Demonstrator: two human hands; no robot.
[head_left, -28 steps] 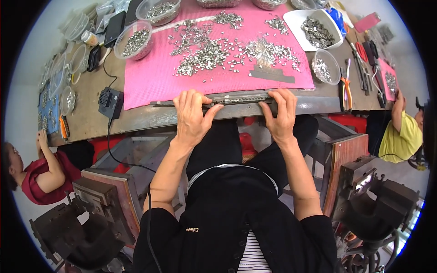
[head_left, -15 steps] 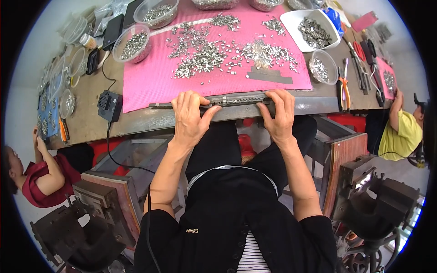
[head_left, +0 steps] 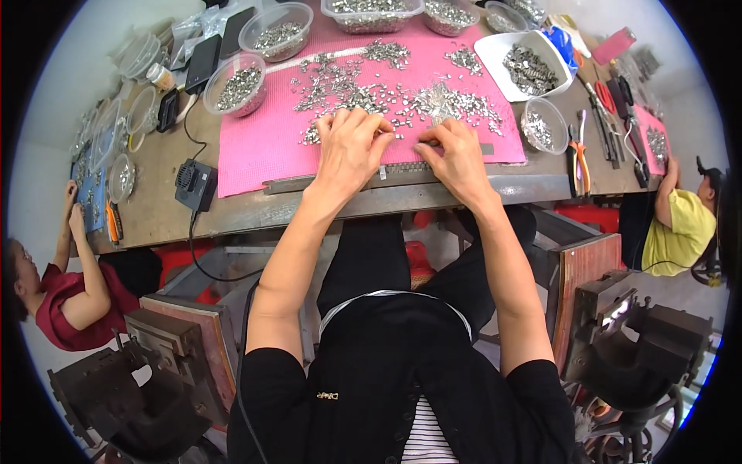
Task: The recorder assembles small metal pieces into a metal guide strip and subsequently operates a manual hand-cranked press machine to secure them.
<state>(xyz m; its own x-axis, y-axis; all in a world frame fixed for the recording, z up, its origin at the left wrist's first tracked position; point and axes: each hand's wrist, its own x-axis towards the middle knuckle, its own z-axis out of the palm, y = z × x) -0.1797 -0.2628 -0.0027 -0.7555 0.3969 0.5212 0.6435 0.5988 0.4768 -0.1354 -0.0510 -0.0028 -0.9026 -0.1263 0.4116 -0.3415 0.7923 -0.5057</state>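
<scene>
My left hand [head_left: 349, 151] is over the pink mat [head_left: 255, 151], its fingers bent and thumb drawn in near the index finger. Beside those fingertips lie small silver metal pieces [head_left: 359, 99]; whether one is pinched cannot be made out. To its right, my right hand [head_left: 457, 158] curls in the same way, thumb close to the index finger, its grip too small to read. Below both hands, along the bench's front edge, lies a long dark metal bar [head_left: 297, 184] with a row of small parts in its slot. A small bright piece [head_left: 382, 173] stands out at the slot.
Clear plastic tubs [head_left: 236, 85] of metal pieces line the mat's far side, with a white tray [head_left: 498, 66] of darker parts. Orange-handled pliers [head_left: 578, 162] lie right; a black adapter box [head_left: 195, 184] sits left. Co-workers sit at the left and right, one in a yellow shirt [head_left: 680, 232].
Both hands have let go of the bar and moved forward onto the mat among the small pieces. The bar now lies at the bench edge. The whole view has shifted slightly.
</scene>
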